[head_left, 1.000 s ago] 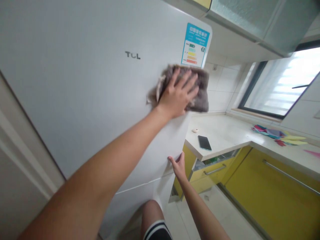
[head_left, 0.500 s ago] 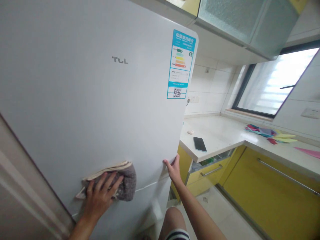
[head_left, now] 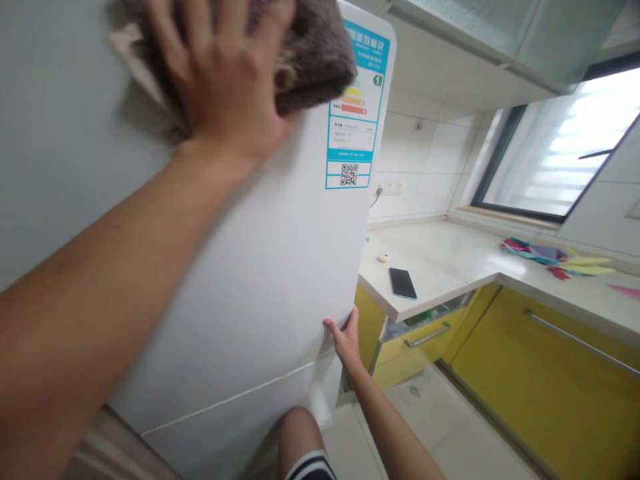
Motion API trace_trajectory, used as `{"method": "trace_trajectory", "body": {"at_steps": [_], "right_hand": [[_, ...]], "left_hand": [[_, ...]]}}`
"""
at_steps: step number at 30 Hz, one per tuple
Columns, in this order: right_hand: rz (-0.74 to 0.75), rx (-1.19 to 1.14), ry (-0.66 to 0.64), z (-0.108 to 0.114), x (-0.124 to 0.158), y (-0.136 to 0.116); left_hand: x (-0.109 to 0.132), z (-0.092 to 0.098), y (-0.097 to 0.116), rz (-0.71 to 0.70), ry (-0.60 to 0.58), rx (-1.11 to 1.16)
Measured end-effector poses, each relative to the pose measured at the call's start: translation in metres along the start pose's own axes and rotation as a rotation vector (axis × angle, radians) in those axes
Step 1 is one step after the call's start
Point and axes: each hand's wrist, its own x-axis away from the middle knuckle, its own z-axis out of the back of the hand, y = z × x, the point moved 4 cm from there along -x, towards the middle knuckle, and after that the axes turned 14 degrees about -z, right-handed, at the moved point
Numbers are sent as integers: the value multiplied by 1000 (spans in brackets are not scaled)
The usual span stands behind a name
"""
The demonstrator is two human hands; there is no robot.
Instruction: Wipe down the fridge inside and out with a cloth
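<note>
A folded grey-brown towel (head_left: 320, 60) lies against the upper part of the white refrigerator door (head_left: 260, 267). My left hand (head_left: 225, 87) presses it there, fingers spread over the fabric and thumb to the right below it. The towel covers the upper left of the blue-and-white energy label (head_left: 350, 143); the brand lettering is not visible. Lower down, my right hand (head_left: 347, 339) grips the right edge of the door, just above the seam between the upper and lower doors. Its thumb rests on the front, and the other fingers are mostly hidden behind the edge.
On the white counter (head_left: 450, 250) at right lie a black phone (head_left: 403, 283), a small pale case (head_left: 383, 258) and colourful cloths (head_left: 540, 253). Yellow cabinets (head_left: 545, 373) stand below, one drawer (head_left: 425, 340) beside the door. My bent knee (head_left: 300, 433) is near the lower door.
My left hand and the towel have moved up and to the right across the door, from near the seam to the label. My right hand keeps its place on the edge.
</note>
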Motion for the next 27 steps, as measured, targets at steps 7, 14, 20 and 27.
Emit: {"method": "trace_trajectory", "body": {"at_steps": [7, 14, 20, 27], "right_hand": [[-43, 201, 148, 9, 56, 40], [-351, 970, -168, 46, 213, 153], [-520, 1143, -161, 60, 224, 140], [-492, 1200, -128, 34, 214, 172]], "left_hand": [[10, -110, 167, -490, -76, 189], [217, -183, 293, -726, -204, 267], [328, -187, 342, -869, -154, 261], [288, -178, 278, -815, -43, 193]]}}
